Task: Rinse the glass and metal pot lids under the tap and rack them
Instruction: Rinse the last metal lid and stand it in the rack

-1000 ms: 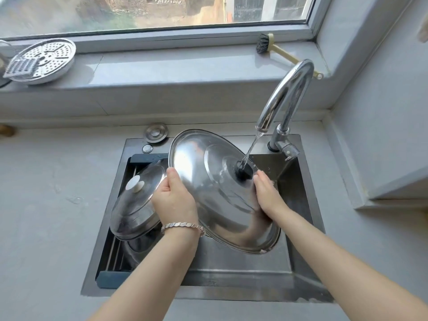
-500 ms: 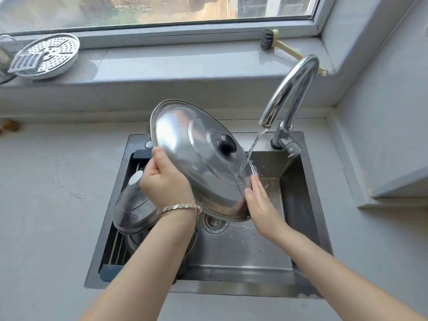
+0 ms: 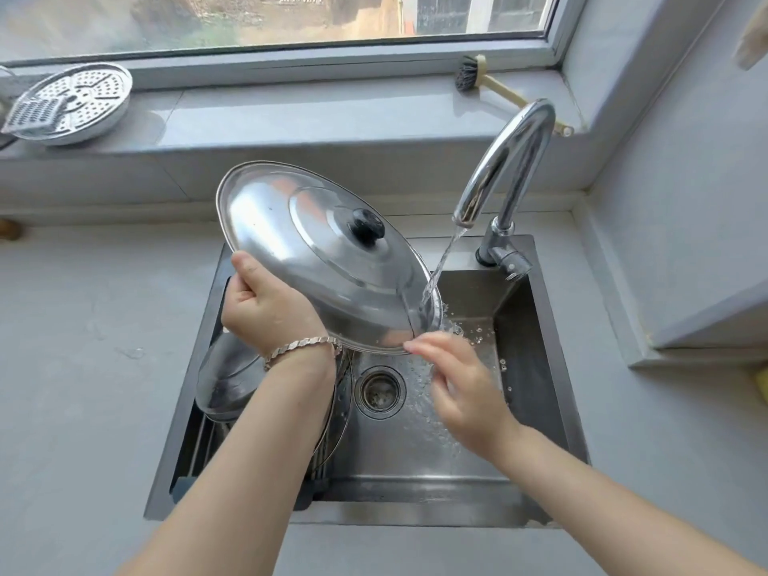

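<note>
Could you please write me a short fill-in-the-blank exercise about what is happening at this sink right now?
1. The metal lid is held at its rim by the ____ hand.
2. Water from the tap strikes the lid near its ____ edge.
3. The knob on the metal lid is ____ in colour.
4. The brush lies on the ____.

Missing words: left; lower right; black; windowsill

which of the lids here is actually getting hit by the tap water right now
The large metal lid with the black knob, held tilted by the left hand: the stream strikes its lower right edge. The smaller lid in the sink's left side sits away from the stream.
</note>
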